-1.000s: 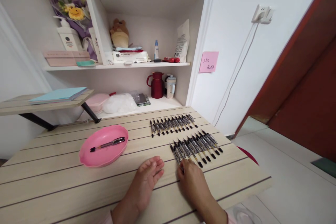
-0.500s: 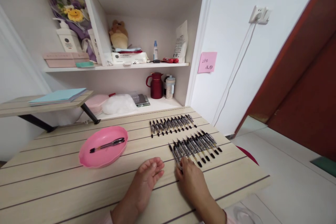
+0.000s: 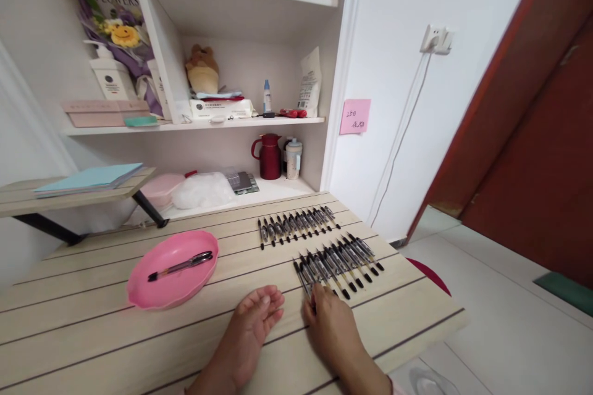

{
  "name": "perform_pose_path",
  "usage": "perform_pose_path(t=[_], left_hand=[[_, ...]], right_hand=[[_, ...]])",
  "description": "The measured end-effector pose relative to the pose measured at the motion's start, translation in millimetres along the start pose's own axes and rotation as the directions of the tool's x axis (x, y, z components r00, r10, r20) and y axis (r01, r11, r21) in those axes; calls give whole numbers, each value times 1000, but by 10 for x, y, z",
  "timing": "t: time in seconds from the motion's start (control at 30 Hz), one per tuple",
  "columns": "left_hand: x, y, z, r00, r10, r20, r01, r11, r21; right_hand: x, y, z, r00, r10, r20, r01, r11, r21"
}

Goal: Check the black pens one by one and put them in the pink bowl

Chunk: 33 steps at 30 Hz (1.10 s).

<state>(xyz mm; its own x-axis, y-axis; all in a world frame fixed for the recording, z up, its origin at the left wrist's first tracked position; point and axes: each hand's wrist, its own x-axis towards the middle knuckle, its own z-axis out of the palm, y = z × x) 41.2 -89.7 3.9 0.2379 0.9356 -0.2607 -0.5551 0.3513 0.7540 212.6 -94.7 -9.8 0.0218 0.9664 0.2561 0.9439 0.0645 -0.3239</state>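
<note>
A person's left hand [image 3: 252, 327] is resting above the near part of a striped wooden table [image 3: 92, 358], palm turned inward, its fingers curling loosely and holding nothing. Just beside it, the right hand [image 3: 333, 327] is bending its fingers over the lower end of the near row of pens [image 3: 338, 265], at its leftmost pens; the hand is hiding the fingertips, so it is not possible to tell whether they are gripping. These pens are lying slanted, side by side, with black ends. To the left, a pink dish [image 3: 162, 296] is holding at least one dark pen [image 3: 180, 266]. Farther back, the far row of pens [image 3: 296, 226] is lying in a similar line. Beyond the table, white shelves [image 3: 290, 186] are holding a dark red jug [image 3: 270, 157] beside a pale cup [image 3: 293, 159]. A pink note [image 3: 355, 116] is hanging on the wall at right.
</note>
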Motion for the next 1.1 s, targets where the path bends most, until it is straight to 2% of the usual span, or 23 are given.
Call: perform_pose_path(t=[0.33,0.53,0.63,0.8,0.87,0.97,1.03,1.1], left_hand=[[-39,12,29,1000,11,-5,-11,1000,7],[-28,30,42,1000,12,1,-12,1000,23],[-27,32,44,1000,9,-4,-8,1000,27],[-33,32,38,1000,-5,-1,5,999,42],[-29,32,36,1000,-4,4,4,999,49],[-24,27,34,1000,-4,10,3,999,52],[-25,23,33,1000,-4,10,4,999,51],[-28,19,31,1000,-2,10,2,999,47]], right_hand=[[71,-45,-23,998,32,53,-29,998,-47],[27,-89,-109,998,45,47,-44,999,-6],[-20,10,-188,999,35,12,-36,999,35],[-67,382,-391,997,76,28,-79,982,171],[-109,475,-464,998,25,63,-39,972,232],[-219,452,-500,977,-185,108,145,942,303],[-292,363,-466,946,-307,99,267,918,295],[-335,270,-403,933,-353,70,328,913,243]])
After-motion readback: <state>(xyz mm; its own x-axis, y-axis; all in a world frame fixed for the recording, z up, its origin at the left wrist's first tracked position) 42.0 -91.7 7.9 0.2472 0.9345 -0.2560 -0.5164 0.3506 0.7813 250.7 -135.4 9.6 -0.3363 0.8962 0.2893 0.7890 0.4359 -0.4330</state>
